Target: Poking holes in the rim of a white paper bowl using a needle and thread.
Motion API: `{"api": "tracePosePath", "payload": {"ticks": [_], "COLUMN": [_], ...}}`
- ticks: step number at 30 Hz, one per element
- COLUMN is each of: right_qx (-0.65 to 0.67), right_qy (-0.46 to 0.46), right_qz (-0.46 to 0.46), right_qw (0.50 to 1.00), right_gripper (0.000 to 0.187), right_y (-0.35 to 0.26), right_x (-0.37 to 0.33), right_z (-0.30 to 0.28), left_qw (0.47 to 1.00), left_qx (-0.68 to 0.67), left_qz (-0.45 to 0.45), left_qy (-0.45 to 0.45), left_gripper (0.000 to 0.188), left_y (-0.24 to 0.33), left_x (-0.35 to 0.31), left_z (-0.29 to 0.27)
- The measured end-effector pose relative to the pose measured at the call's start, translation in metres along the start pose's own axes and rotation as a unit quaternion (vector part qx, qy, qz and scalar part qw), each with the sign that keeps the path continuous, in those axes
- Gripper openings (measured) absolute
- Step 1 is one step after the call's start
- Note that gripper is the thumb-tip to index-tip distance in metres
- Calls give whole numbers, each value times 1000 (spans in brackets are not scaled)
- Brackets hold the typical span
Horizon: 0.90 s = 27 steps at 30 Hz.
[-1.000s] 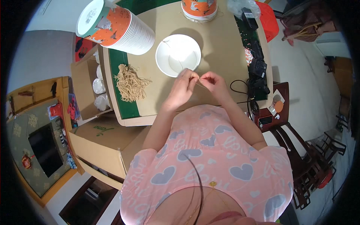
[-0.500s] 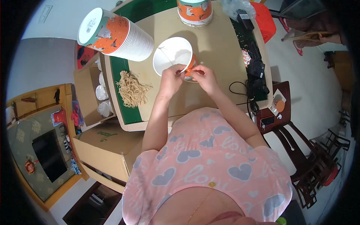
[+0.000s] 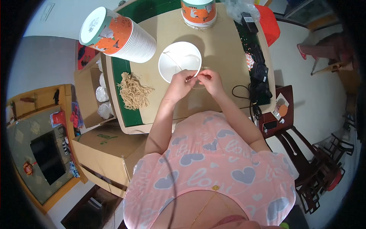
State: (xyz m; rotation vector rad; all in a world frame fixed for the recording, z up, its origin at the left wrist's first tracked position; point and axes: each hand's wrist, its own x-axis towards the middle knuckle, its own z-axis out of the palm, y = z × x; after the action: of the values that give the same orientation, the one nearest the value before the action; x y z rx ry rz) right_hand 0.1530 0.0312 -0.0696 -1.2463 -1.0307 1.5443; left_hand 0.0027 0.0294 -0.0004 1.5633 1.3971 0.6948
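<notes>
A white paper tub [image 3: 176, 54] stands on the table in front of me, its mouth facing up toward me. Inside it runs a thin light string [image 3: 175, 61] from the far wall toward the near rim. My left hand [image 3: 180, 85] is closed on the tub's near right rim, thumb and fingers pinched together. Right beside it, my right hand [image 3: 212, 83] is closed in a pinch at the tub's outer side. What sits between its fingertips is too small to make out. A bundle of tan strings [image 3: 134, 91] lies to the left.
A tall stack of orange-printed tubs [image 3: 124, 38] leans at the far left, and another printed tub [image 3: 198, 15] stands at the back. Black adapters and cables [image 3: 260, 72] line the table's right edge. Cardboard boxes [image 3: 105, 152] stand at left. A person's leg [image 3: 320, 51] shows far right.
The tub has tipped more upright and shifted slightly right and nearer, so its orange printed side no longer shows. Both hands moved a little with it and stay at the rim. The person behind moved.
</notes>
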Motion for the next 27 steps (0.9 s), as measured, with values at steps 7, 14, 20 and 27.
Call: {"api": "tracePosePath", "payload": {"ticks": [7, 14, 20, 27], "right_qx": [-56, -301, -405, -435], "right_qy": [2, -1, -168, -187], "right_qz": [16, -131, -119, -81], "right_qw": [998, 945, 891, 877], "right_gripper": [12, 18, 17, 15], "right_y": [5, -65, -67, -56], "right_x": [-7, -6, 20, 29], "right_z": [-16, -15, -11, -18], "left_qw": [1000, 998, 996, 970], "left_qx": [-9, -44, -43, -10], "left_qz": [-26, -12, 7, 74], "left_qy": [-8, 50, 83, 230], "left_gripper": [13, 11, 11, 24], "left_y": [-21, -29, -25, -31], "left_x": [6, 8, 10, 12], "left_z": [15, 14, 7, -20]}}
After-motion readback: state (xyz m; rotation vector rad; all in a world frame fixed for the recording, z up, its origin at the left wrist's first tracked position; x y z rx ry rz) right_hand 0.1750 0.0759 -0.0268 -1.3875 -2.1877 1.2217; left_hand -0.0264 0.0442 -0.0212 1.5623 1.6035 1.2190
